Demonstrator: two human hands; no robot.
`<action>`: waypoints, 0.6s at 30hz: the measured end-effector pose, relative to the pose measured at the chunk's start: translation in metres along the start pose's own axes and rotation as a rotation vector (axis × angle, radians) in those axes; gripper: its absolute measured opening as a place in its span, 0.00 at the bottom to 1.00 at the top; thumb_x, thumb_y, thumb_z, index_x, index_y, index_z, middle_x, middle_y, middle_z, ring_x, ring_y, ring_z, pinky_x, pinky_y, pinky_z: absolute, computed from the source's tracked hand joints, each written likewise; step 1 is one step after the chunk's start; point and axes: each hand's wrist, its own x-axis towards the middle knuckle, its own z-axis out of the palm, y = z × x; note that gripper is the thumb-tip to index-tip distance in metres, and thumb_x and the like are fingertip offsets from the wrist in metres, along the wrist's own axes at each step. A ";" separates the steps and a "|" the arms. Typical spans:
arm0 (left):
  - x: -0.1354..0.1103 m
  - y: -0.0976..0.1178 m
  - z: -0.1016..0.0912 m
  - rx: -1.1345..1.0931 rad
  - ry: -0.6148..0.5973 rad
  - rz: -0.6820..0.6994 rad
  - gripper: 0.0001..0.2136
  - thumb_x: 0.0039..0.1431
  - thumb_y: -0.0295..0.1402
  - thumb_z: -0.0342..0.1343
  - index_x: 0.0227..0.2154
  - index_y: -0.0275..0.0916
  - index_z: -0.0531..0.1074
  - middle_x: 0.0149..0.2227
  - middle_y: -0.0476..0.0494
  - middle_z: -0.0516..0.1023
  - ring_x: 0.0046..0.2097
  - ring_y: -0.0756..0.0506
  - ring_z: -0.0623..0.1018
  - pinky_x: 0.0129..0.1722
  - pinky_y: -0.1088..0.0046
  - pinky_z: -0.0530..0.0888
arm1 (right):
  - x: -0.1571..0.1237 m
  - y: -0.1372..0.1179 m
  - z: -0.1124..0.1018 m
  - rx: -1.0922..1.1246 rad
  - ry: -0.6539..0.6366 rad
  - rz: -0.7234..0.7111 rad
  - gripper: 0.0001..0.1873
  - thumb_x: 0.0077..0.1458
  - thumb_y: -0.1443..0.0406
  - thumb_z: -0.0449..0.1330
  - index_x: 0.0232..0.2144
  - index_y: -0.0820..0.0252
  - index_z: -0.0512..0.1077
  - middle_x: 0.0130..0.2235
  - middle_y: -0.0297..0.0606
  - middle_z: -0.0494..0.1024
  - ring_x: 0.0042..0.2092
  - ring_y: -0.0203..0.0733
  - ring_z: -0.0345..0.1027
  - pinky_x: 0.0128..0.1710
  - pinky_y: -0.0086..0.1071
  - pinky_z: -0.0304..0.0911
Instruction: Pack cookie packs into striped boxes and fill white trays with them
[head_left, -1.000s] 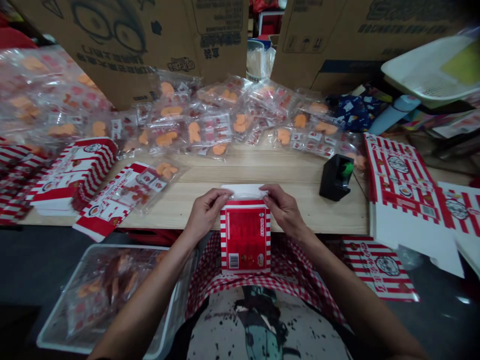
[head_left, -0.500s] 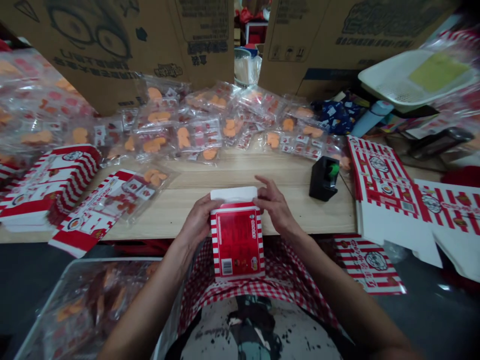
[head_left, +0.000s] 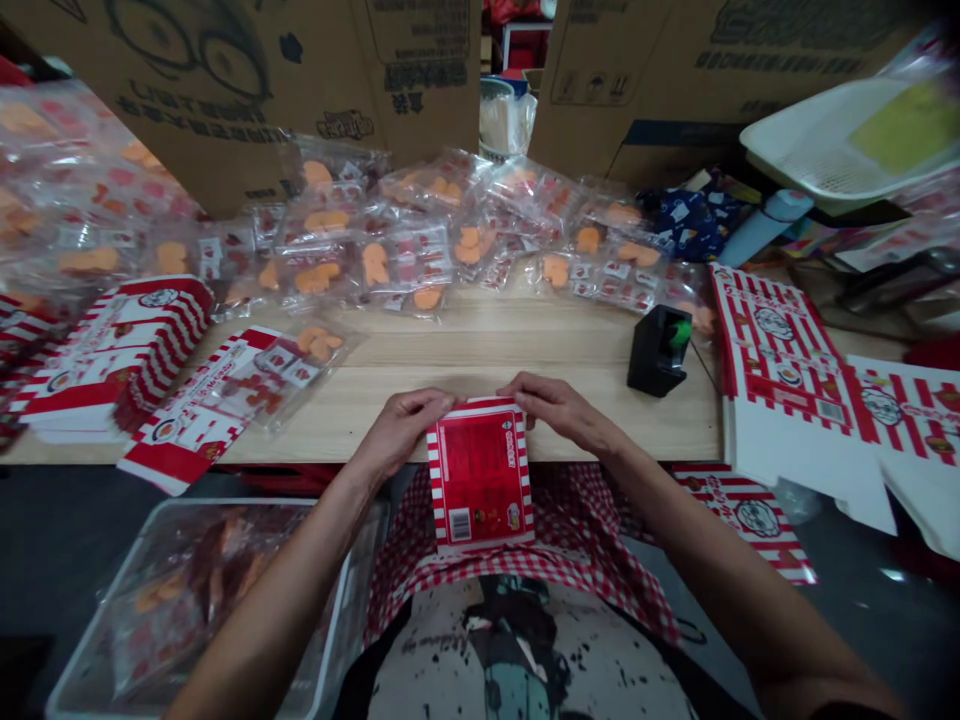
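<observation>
A red-and-white striped carton (head_left: 480, 480) stands upright at the near edge of the wooden table (head_left: 480, 350), its red label side facing me. My left hand (head_left: 397, 428) grips its top left corner. My right hand (head_left: 559, 408) presses on its top right corner, fingers curled over the closed top. The white top flap is no longer visible.
Clear packets of orange snacks (head_left: 420, 235) lie across the back of the table. Flat striped cartons are stacked at left (head_left: 124, 350) and spread at right (head_left: 780, 350). A black tape dispenser (head_left: 658, 350) stands right of centre. A plastic bin of packets (head_left: 187, 590) sits below left. Cardboard boxes (head_left: 247, 90) stand behind.
The carton's white top flap, which stood up before, has been folded down. Both hands have shifted to the top corners.
</observation>
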 end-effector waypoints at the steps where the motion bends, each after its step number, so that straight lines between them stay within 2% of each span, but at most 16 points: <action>1: 0.000 0.002 0.003 0.029 0.068 0.003 0.15 0.49 0.44 0.71 0.37 0.40 0.84 0.38 0.43 0.85 0.39 0.45 0.81 0.44 0.69 0.75 | 0.002 -0.003 -0.001 0.044 -0.008 0.045 0.12 0.61 0.56 0.59 0.35 0.59 0.74 0.31 0.33 0.75 0.32 0.36 0.67 0.32 0.30 0.64; 3: 0.002 0.007 0.011 0.013 0.158 -0.014 0.19 0.44 0.40 0.75 0.40 0.41 0.83 0.34 0.46 0.84 0.34 0.47 0.80 0.39 0.71 0.75 | 0.008 -0.009 -0.003 0.102 -0.018 0.111 0.10 0.57 0.57 0.62 0.32 0.59 0.71 0.29 0.32 0.73 0.30 0.35 0.65 0.28 0.28 0.62; 5: 0.004 0.012 0.016 -0.052 0.190 -0.052 0.23 0.41 0.39 0.76 0.42 0.40 0.82 0.33 0.47 0.84 0.31 0.48 0.79 0.36 0.71 0.75 | 0.015 -0.016 -0.005 0.102 -0.025 0.163 0.09 0.52 0.61 0.64 0.34 0.59 0.71 0.31 0.33 0.74 0.30 0.35 0.66 0.26 0.27 0.62; 9: 0.007 0.020 0.019 -0.065 0.194 -0.067 0.17 0.42 0.40 0.76 0.35 0.37 0.84 0.31 0.44 0.84 0.30 0.48 0.78 0.35 0.72 0.74 | 0.025 -0.031 -0.012 0.033 -0.032 0.290 0.08 0.49 0.66 0.64 0.33 0.59 0.71 0.29 0.36 0.76 0.29 0.38 0.70 0.24 0.29 0.67; 12: 0.007 0.022 0.015 -0.061 0.154 -0.059 0.16 0.43 0.39 0.75 0.35 0.38 0.85 0.32 0.43 0.85 0.30 0.48 0.79 0.36 0.72 0.75 | 0.026 -0.040 -0.016 0.036 -0.055 0.307 0.06 0.47 0.67 0.66 0.29 0.59 0.71 0.26 0.37 0.77 0.27 0.40 0.71 0.24 0.31 0.70; 16: 0.008 0.020 0.006 -0.045 0.014 -0.112 0.17 0.46 0.39 0.74 0.39 0.38 0.85 0.36 0.39 0.86 0.34 0.45 0.81 0.39 0.69 0.76 | 0.027 -0.042 -0.018 0.068 -0.097 0.310 0.05 0.44 0.69 0.65 0.25 0.59 0.72 0.23 0.36 0.76 0.27 0.40 0.71 0.23 0.32 0.71; 18: 0.009 0.018 0.002 0.017 -0.008 -0.069 0.16 0.47 0.40 0.73 0.38 0.39 0.85 0.36 0.39 0.86 0.35 0.45 0.81 0.40 0.68 0.76 | 0.028 -0.039 -0.017 0.063 -0.080 0.334 0.04 0.41 0.71 0.64 0.23 0.59 0.72 0.22 0.35 0.76 0.26 0.39 0.70 0.23 0.32 0.72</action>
